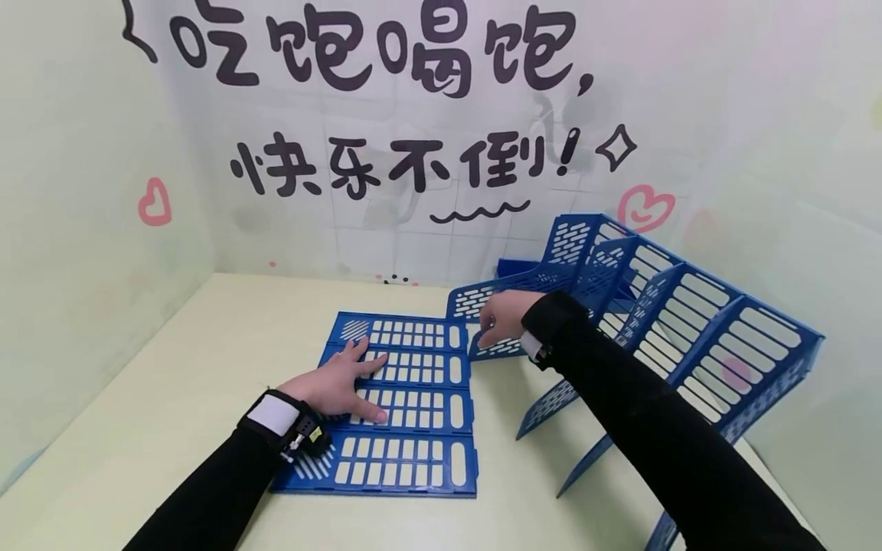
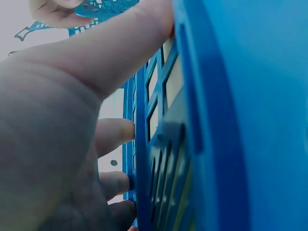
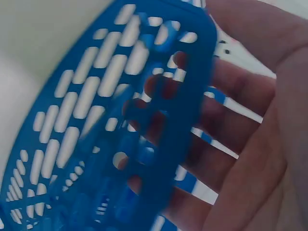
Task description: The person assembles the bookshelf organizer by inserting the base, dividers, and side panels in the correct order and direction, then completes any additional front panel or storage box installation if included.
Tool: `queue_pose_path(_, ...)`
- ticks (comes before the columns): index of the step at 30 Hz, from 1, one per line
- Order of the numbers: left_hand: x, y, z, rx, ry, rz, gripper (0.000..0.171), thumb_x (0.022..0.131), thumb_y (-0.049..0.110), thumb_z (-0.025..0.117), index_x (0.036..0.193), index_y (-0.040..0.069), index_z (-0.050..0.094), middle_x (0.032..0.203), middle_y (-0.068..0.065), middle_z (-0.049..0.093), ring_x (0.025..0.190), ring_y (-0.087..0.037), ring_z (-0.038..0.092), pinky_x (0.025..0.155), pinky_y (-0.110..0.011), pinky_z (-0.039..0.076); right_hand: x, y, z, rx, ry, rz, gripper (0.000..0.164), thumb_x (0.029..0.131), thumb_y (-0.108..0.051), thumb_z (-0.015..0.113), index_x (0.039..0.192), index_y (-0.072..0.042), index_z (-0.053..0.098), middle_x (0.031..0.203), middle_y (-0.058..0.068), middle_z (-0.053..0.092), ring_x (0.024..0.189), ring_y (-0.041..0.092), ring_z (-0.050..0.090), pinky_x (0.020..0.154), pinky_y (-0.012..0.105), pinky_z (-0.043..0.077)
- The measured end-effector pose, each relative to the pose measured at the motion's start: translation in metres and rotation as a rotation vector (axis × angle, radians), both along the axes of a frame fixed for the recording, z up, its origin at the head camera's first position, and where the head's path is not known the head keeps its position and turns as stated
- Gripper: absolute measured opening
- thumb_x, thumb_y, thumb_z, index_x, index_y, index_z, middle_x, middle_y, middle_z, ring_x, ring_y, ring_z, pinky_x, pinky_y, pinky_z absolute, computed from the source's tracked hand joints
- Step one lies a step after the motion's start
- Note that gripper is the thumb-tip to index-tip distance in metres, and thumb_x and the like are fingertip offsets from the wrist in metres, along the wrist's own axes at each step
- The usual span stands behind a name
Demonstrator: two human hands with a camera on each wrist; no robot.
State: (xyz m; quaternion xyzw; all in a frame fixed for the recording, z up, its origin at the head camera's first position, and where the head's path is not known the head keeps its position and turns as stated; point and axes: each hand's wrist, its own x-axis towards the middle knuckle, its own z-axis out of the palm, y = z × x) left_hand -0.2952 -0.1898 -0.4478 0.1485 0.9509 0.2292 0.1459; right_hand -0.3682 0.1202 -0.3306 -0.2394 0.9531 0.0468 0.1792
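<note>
A blue plastic file rack (image 1: pixel 730 298) leans on the right, its slotted dividers jutting toward the middle. My right hand (image 1: pixel 506 312) grips the end of one divider panel (image 3: pixel 187 120); in the right wrist view its fingers show through the slots from behind. On the left, a flat blue grid panel (image 1: pixel 427 435) made of several joined sections lies on the table. My left hand (image 1: pixel 341 383) rests on it, fingers spread. Close up in the left wrist view, the thumb (image 2: pixel 110 48) and fingers touch the grid, and one blue section fills the right side.
The pale table (image 1: pixel 227 329) ends at a whitish back wall (image 1: pixel 386 252) with large dark lettering and a pink heart. Pale side walls stand left and right. Another divider panel (image 1: pixel 492 285) sits just behind my right hand, near the grid panel's far right corner.
</note>
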Motion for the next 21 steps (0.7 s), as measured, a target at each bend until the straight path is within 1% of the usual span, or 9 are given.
queue_pose_path(2,0.001,-0.001,-0.003,0.006,-0.002,0.003,0.111,0.07,0.067,0.082,0.16,0.023,0.033,0.172,-0.016,-0.002,0.153,-0.055,-0.004,0.115,-0.078,0.014,-0.001,-0.001,-0.008,0.009,0.006,0.025,0.031,0.097,-0.036,0.07,0.122,-0.017,0.073,0.123,0.002,0.071,0.104,0.018,0.064,0.1,0.039,0.053)
queue_pose_path(4,0.002,-0.001,-0.005,0.013,-0.004,0.001,0.112,0.07,0.067,0.082,0.16,0.023,0.034,0.172,-0.016,-0.002,0.153,-0.055,-0.004,0.115,-0.078,0.013,-0.002,-0.001,-0.014,0.009,0.032,0.053,0.026,0.098,-0.027,0.069,0.121,-0.016,0.074,0.121,0.002,0.072,0.103,0.017,0.066,0.1,0.038,0.054)
queue_pose_path(7,0.003,0.0,-0.006,0.013,-0.006,0.0,0.112,0.07,0.068,0.082,0.16,0.024,0.033,0.172,-0.016,-0.002,0.152,-0.056,-0.003,0.115,-0.078,0.014,-0.002,-0.001,-0.015,0.001,0.065,0.082,0.021,0.1,-0.018,0.067,0.119,-0.015,0.075,0.118,0.003,0.073,0.103,0.017,0.066,0.1,0.038,0.054)
queue_pose_path(10,0.002,0.001,-0.004,0.011,-0.001,0.0,0.111,0.07,0.067,0.082,0.16,0.024,0.033,0.172,-0.015,-0.003,0.152,-0.056,-0.003,0.115,-0.078,0.014,-0.003,0.001,-0.013,-0.005,0.081,0.103,0.02,0.1,-0.016,0.067,0.117,-0.014,0.076,0.116,0.003,0.073,0.1,0.016,0.066,0.098,0.037,0.055)
queue_pose_path(12,0.001,0.002,-0.003,0.005,0.006,-0.001,0.111,0.071,0.066,0.082,0.16,0.024,0.033,0.172,-0.016,-0.002,0.152,-0.056,-0.002,0.115,-0.078,0.015,-0.004,0.001,-0.011,-0.01,0.08,0.12,0.017,0.099,-0.015,0.067,0.114,-0.013,0.077,0.111,0.002,0.073,0.094,0.016,0.063,0.095,0.036,0.055)
queue_pose_path(15,0.001,0.001,-0.002,0.004,0.004,0.002,0.11,0.071,0.066,0.083,0.161,0.024,0.033,0.172,-0.015,-0.003,0.153,-0.055,-0.003,0.115,-0.078,0.015,-0.005,-0.002,-0.009,0.021,0.09,0.153,0.016,0.099,-0.015,0.068,0.112,-0.012,0.077,0.108,0.002,0.073,0.091,0.016,0.062,0.093,0.035,0.055)
queue_pose_path(18,0.001,0.0,-0.001,0.011,-0.004,-0.003,0.11,0.072,0.065,0.082,0.161,0.024,0.032,0.173,-0.014,-0.003,0.153,-0.055,-0.003,0.115,-0.078,0.015,-0.004,-0.005,-0.009,0.067,0.107,0.17,0.018,0.099,-0.015,0.068,0.114,-0.012,0.077,0.112,0.003,0.073,0.097,0.017,0.065,0.095,0.035,0.055)
queue_pose_path(21,0.001,-0.001,-0.001,0.015,-0.01,-0.001,0.111,0.071,0.066,0.083,0.161,0.025,0.032,0.173,-0.012,-0.004,0.153,-0.054,-0.003,0.115,-0.078,0.014,-0.003,-0.008,-0.01,0.093,0.129,0.159,0.021,0.099,-0.012,0.067,0.118,-0.013,0.076,0.119,0.004,0.073,0.106,0.019,0.067,0.1,0.036,0.055)
